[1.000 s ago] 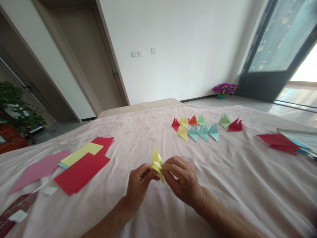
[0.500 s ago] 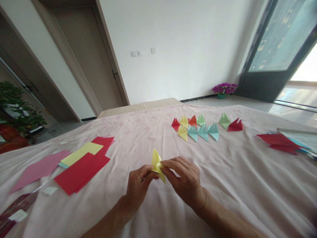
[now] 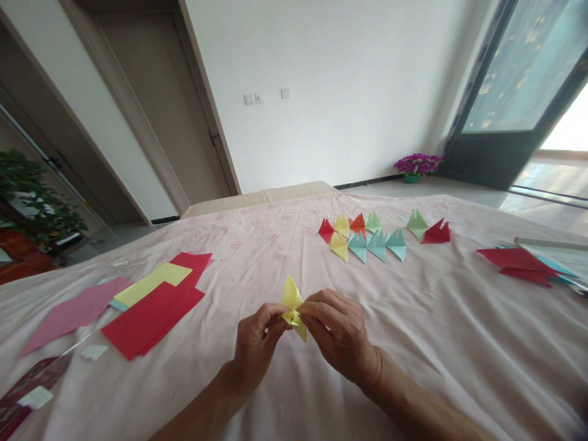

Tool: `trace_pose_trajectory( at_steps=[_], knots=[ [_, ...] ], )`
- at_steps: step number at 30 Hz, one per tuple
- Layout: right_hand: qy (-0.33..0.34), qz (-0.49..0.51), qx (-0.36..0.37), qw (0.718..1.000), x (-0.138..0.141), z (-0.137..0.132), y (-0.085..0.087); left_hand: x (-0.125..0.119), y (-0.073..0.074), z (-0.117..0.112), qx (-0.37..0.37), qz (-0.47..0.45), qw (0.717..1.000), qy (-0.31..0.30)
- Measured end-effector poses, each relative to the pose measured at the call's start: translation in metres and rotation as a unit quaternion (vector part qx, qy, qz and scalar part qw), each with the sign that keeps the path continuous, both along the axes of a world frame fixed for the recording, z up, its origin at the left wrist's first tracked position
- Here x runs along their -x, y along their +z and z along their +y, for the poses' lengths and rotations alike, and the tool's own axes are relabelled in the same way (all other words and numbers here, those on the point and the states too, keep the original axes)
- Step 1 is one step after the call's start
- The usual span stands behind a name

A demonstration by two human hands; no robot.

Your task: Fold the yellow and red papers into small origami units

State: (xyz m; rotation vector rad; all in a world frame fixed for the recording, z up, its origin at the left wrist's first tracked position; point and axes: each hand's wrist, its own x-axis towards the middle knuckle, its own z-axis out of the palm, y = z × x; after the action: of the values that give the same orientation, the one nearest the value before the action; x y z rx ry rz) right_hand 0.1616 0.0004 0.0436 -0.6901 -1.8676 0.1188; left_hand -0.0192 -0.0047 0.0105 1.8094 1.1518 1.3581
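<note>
Both of my hands pinch a small folded yellow paper piece [image 3: 293,302] just above the pink cloth [image 3: 275,257]. My left hand [image 3: 254,349] grips its lower left side with thumb and fingers closed. My right hand [image 3: 340,337] holds its right side with the fingertips pressed together. One pointed tip of the paper stands up and another points down between my hands.
A cluster of folded paper triangles [image 3: 367,240] in red, yellow, teal and green lies farther back. Flat red, yellow and pink paper strips [image 3: 147,300] lie at the left. More red and blue sheets [image 3: 523,264] lie at the right. A potted purple flower [image 3: 416,165] stands on the floor.
The fingers of both hands have shifted slightly on the yellow paper, and the piece has turned a little. The hands stay in the same place.
</note>
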Motion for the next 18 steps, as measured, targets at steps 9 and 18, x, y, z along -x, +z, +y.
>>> trace_pose_trajectory(
  at_steps=[9,18],
  knots=[
    [0.025,0.000,0.011,1.000,-0.0011,0.0019,-0.0041,-0.0019,-0.0016,0.0050,0.010,-0.096,0.990,-0.104],
    [0.093,0.038,0.093,0.991,-0.0022,0.0017,-0.0038,-0.0026,0.0024,0.0073,0.032,-0.077,0.988,-0.133]
  ],
)
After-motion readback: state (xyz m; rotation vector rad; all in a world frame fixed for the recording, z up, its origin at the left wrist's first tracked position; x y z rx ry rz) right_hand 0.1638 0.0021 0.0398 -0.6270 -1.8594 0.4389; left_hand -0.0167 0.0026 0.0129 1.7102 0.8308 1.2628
